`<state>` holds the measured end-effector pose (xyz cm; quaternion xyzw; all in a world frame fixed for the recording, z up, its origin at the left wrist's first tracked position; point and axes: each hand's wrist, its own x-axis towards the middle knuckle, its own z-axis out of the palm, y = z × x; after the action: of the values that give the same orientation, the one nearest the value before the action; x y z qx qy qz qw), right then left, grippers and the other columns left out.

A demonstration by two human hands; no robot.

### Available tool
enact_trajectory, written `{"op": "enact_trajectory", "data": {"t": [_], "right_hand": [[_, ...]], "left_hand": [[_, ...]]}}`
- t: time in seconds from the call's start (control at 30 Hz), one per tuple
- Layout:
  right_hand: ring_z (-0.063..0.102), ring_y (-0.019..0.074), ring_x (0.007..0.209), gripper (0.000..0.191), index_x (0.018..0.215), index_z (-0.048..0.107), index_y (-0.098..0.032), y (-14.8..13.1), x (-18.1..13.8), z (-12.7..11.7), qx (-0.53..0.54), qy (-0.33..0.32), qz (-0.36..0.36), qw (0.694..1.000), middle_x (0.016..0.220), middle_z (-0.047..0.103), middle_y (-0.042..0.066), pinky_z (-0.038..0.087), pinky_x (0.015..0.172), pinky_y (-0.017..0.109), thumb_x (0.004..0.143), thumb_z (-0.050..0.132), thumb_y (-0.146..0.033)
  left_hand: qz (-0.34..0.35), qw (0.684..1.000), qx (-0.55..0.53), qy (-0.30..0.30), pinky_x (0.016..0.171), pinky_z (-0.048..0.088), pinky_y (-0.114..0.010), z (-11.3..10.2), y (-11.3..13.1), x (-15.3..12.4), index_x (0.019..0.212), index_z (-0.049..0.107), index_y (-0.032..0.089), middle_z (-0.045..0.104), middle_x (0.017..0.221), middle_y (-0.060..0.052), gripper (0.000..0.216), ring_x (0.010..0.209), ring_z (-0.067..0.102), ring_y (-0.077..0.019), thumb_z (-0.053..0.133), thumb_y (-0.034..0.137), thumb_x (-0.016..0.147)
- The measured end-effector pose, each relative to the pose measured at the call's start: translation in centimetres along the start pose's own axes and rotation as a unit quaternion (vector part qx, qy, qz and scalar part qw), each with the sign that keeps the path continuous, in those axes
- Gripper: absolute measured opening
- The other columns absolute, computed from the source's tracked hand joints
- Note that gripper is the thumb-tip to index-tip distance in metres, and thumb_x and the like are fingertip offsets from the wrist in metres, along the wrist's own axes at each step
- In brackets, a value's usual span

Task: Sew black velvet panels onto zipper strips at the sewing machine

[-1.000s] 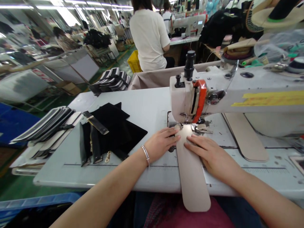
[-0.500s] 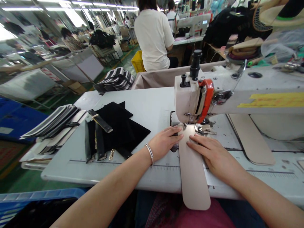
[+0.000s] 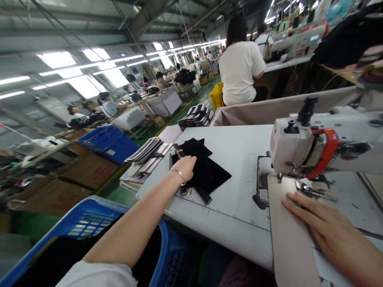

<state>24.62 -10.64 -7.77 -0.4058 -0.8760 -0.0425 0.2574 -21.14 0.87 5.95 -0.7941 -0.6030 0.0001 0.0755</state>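
My right hand lies flat, fingers stretched out, on a long beige panel with a rounded near end in the earlier view. The panel's far end sits beneath the head of a white sewing machine. My left hand, with a bracelet at the wrist, is over a pile of black fabric pieces on the table's left. Its fingers are curled in and partly hidden, so what they grip cannot be made out. A black strip with gold hardware and a gold zipper pull lie beside this hand.
Stacks of striped and beige panels stand at the left table edge. Another stack is behind. A blue basket with dark material is at lower left. Beyond a fabric-lined bin, a person in white sits.
My left hand has left the beige panel and moved left to the black pile. The right hand stays on the panel. The head view has swung left and up.
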Motion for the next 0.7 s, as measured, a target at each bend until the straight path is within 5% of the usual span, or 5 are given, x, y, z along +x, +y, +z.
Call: {"op": "enact_trajectory", "data": {"t": [0.23, 0.33, 0.47, 0.57, 0.7], "right_hand": [[0.054, 0.0275, 0.135, 0.052, 0.147, 0.052, -0.032, -0.9, 1.1, -1.4, 0.024, -0.016, 0.030, 0.999, 0.153, 0.051, 0.005, 0.052, 0.103, 0.052, 0.100, 0.040, -0.015], [0.058, 0.0267, 0.130, 0.048, 0.142, 0.058, -0.028, -1.4, 2.8, -3.3, 0.038, -0.026, 0.028, 0.999, 0.145, 0.059, 0.007, 0.054, 0.103, 0.050, 0.098, 0.043, -0.013], [0.059, 0.0274, 0.127, 0.043, 0.139, 0.059, -0.022, -1.6, 4.9, -3.9, 0.050, -0.048, 0.018, 0.997, 0.140, 0.061, 0.011, 0.053, 0.105, 0.051, 0.098, 0.047, -0.014], [0.057, 0.0283, 0.129, 0.042, 0.140, 0.057, -0.019, -1.5, 5.4, -3.2, 0.049, -0.054, 0.011, 0.997, 0.144, 0.058, 0.013, 0.051, 0.107, 0.053, 0.099, 0.047, -0.016], [0.053, 0.0291, 0.133, 0.040, 0.141, 0.054, -0.018, -1.5, 5.2, -2.8, 0.050, -0.058, 0.016, 0.997, 0.145, 0.056, 0.013, 0.048, 0.110, 0.054, 0.101, 0.048, -0.019]], "left_hand": [[-0.012, 0.989, -0.013, 0.150, 0.113, 0.048, -0.049, -4.0, 0.8, -2.0, 0.128, 0.064, 0.014, 0.067, 0.133, -0.016, 0.038, 0.126, 0.063, -0.0291, 0.040, 0.016, 0.098], [0.212, 0.950, -0.045, 0.226, 0.114, 0.048, -0.042, -4.7, 5.7, -5.5, 0.138, 0.058, 0.021, 0.063, 0.141, -0.009, 0.043, 0.131, 0.060, -0.0235, 0.043, 0.013, 0.099], [0.436, 0.886, -0.128, 0.089, 0.095, 0.058, -0.033, -2.8, 12.4, -8.7, 0.120, 0.067, 0.017, 0.075, 0.113, -0.009, 0.026, 0.109, 0.070, -0.0215, 0.052, 0.029, 0.102], [0.379, 0.904, -0.199, 0.014, 0.095, 0.055, -0.037, -1.7, 15.0, -6.6, 0.115, 0.068, 0.017, 0.075, 0.104, -0.008, 0.031, 0.098, 0.068, -0.0216, 0.048, 0.038, 0.105], [0.192, 0.948, -0.245, 0.069, 0.108, 0.046, -0.046, -0.1, 17.1, 0.1, 0.121, 0.065, 0.014, 0.064, 0.123, -0.013, 0.027, 0.117, 0.059, -0.0260, 0.048, 0.027, 0.104]]}}
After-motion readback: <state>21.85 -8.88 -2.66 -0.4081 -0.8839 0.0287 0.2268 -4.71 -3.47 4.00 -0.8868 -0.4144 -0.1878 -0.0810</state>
